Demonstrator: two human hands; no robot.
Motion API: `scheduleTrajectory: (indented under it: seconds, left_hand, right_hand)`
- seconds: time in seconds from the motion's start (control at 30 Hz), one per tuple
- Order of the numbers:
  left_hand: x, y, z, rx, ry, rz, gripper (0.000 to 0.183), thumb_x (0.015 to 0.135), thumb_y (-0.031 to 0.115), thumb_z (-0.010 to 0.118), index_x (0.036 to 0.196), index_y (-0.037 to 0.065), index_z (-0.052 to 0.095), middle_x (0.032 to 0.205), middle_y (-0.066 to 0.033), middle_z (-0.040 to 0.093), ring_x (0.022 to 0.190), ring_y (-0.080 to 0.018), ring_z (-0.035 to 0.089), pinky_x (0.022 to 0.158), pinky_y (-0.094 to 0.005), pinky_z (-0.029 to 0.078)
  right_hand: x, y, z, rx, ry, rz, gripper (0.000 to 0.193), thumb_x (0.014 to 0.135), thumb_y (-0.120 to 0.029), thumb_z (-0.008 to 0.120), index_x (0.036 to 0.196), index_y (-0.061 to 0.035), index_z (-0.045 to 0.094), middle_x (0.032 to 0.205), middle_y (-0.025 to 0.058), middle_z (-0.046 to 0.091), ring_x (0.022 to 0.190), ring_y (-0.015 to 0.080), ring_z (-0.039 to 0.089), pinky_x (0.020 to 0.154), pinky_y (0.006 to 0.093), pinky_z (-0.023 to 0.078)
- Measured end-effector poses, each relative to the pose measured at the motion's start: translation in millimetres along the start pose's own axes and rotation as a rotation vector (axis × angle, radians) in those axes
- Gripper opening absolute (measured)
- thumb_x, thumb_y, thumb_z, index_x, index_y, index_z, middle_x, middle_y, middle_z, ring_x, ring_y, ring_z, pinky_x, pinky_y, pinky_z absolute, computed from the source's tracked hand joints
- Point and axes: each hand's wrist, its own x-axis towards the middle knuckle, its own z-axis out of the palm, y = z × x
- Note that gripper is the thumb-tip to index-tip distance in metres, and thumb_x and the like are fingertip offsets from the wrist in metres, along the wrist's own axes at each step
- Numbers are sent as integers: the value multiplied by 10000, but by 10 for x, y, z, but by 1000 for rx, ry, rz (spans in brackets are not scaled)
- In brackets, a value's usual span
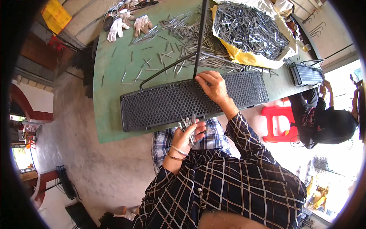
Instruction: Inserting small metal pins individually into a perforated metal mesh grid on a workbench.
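A long black rack (164,105) with rows of round holes lies on the green table (108,86) in front of me. Just off its near edge, my left hand (187,136) is closed around a bunch of short metal rods (188,125), their ends sticking up past the fingers. My right hand (214,87) rests over the middle of the rack, thumb and fingertips pinched together near its far edge. Whatever the pinch holds is too small to make out. Many loose metal rods (164,57) are strewn on the table beyond the rack.
A yellow-and-white sack (244,57) heaped with rods sits at the far right. Beyond the rack rises a black metal bar (201,36). Work gloves (117,28) lie at the far left. To the right, another person (328,118) works at a similar rack (307,74) near a red stool (268,126).
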Motion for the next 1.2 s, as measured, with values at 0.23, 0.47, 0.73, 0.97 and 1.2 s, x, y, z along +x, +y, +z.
scheduleTrajectory:
  seconds: [0.23,0.47,0.73,0.97,1.2]
  left_hand:
    - [-46,28,66,15,4,103,260,888,133,540,1124,25,521,1082,-153,603,930,-208,620,739,-313,544]
    - [-20,7,89,30,-14,96,303,892,149,532,1160,13,503,1117,-162,584,990,-234,603,759,-327,540]
    - [-31,-10,46,-14,2,56,286,897,139,520,1139,-13,508,1063,-175,606,933,-236,621,729,-338,550]
    - [-45,-27,58,20,-38,18,318,889,124,516,1164,-32,482,1076,-186,593,952,-234,613,762,-338,540]
    - [-10,-28,33,-20,-36,-16,322,900,143,490,1176,-21,475,1096,-197,585,965,-247,608,787,-352,531]
  right_hand:
    - [-290,-608,-256,452,-462,402,238,790,-218,693,873,3,658,762,101,630,666,152,605,577,275,478]
    - [-456,-550,-275,652,-630,718,240,827,-210,656,884,23,652,726,86,641,677,89,579,580,247,474]
    - [4,-184,-378,394,-172,531,214,842,-168,626,951,15,647,809,101,659,724,102,582,659,247,469]
    - [134,168,-331,227,-171,253,194,821,-155,628,956,-17,654,900,134,656,825,254,624,733,320,488]
    - [141,174,-292,234,-249,183,187,813,-160,629,940,-25,657,860,125,657,806,264,617,717,337,481]
